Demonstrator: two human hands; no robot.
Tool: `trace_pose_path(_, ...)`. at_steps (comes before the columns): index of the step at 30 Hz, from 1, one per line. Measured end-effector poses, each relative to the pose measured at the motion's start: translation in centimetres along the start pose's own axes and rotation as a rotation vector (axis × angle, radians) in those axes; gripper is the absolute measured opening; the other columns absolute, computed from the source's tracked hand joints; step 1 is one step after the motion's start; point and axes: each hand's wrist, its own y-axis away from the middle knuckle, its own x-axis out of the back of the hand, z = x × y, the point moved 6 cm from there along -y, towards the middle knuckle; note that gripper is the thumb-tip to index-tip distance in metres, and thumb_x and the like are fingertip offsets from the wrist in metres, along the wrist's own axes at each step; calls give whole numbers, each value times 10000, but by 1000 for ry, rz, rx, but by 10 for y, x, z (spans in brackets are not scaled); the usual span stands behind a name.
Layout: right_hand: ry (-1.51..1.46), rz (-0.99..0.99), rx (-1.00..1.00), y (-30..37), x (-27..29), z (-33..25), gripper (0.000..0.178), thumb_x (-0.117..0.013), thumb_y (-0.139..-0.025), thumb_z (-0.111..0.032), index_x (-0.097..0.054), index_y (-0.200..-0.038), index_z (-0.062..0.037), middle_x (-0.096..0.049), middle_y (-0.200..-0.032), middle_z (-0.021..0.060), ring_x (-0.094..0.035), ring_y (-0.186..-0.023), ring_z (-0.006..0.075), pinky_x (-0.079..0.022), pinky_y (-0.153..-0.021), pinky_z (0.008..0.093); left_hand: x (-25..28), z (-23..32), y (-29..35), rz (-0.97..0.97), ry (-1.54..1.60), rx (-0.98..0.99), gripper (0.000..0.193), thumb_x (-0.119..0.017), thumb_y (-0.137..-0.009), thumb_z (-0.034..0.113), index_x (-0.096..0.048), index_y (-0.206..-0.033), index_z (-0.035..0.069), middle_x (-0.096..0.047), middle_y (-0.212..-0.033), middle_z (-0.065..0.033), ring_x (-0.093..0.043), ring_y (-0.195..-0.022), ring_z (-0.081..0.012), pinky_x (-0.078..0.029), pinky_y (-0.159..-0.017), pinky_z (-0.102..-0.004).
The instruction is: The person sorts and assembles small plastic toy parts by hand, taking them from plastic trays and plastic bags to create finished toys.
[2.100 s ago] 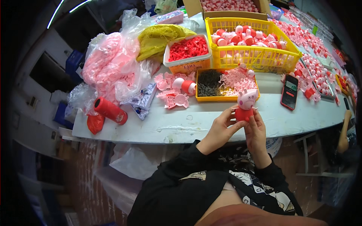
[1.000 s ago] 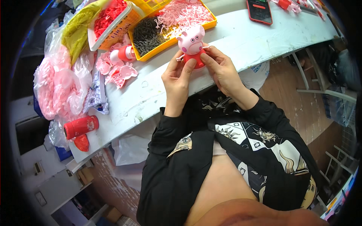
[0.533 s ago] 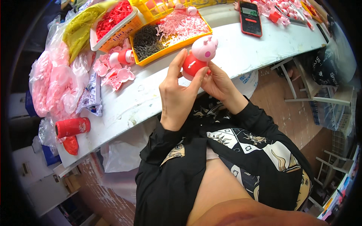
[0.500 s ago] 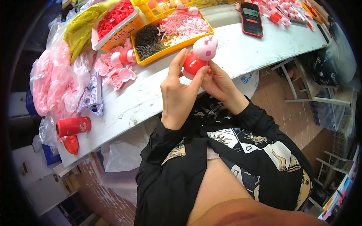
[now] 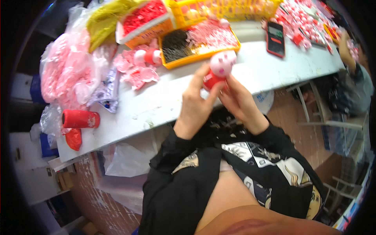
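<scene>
Both of my hands hold a small pig figurine (image 5: 222,64) with a pink head and a red body, upright above the near side of the table. My left hand (image 5: 196,102) has its fingers wrapped round the red body from the left, the thumb pressed on the front. From the right, my right hand (image 5: 242,102) closes on the lower part, which the fingers partly hide. Just beyond it lies a yellow tray (image 5: 201,58) of small black and pale pink plastic pieces.
A white tub (image 5: 122,36) of red pieces and a yellow basket (image 5: 225,13) stand behind the tray. Pink pieces (image 5: 141,76), a red cylinder (image 5: 81,119) and pink bags (image 5: 64,70) lie leftward. A phone (image 5: 275,41) lies right. Another person's arm (image 5: 346,51) shows far right.
The whole view has shifted, so the table's things sit further right in the picture. Both hands keep the figurine, its face now turned more toward me. Another person's arm has come into view far right.
</scene>
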Motion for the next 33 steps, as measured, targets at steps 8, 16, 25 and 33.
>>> trace_pose_path(8, 926, -67, 123, 76, -9, -27, 627, -691, -829, -79, -374, -1366, -7, -473, -1319, 130, -450, -1248, 238, -392, -1018, 354, 12, 18, 68, -420, -104, 86, 485, -730, -815, 116, -523, -1237, -3, -578, -1122, -179, -601, -1013, -296, -477, -864, -339)
trace_pose_path(16, 1773, -556, 31, 91, 21, 7, 359, -683, -806, -279, -646, -1057, -24, -652, -973, 123, -587, -954, 289, -482, -851, 374, -17, -19, 111, -575, -181, 146, 467, -799, -758, 209, -582, -1115, -1, -639, -973, -161, -656, -803, -298, -540, -718, -322)
trace_pose_path(25, 1754, -862, -176, 83, 50, 33, 374, -671, -801, -338, -651, -950, 5, -660, -823, 193, -614, -842, 375, -499, -782, 433, -18, -28, 114, -669, -190, 178, 471, -799, -757, 213, -592, -1132, 16, -616, -1008, -139, -647, -811, -237, -539, -677, -299)
trace_pose_path(33, 1697, -854, -152, 92, 55, 42, 319, -648, -799, -253, -643, -970, 17, -653, -895, 180, -608, -886, 360, -488, -821, 421, -20, -46, 126, -799, -105, 486, 483, -761, -777, 233, -565, -1133, -28, -616, -1016, -203, -641, -868, -349, -528, -729, -358)
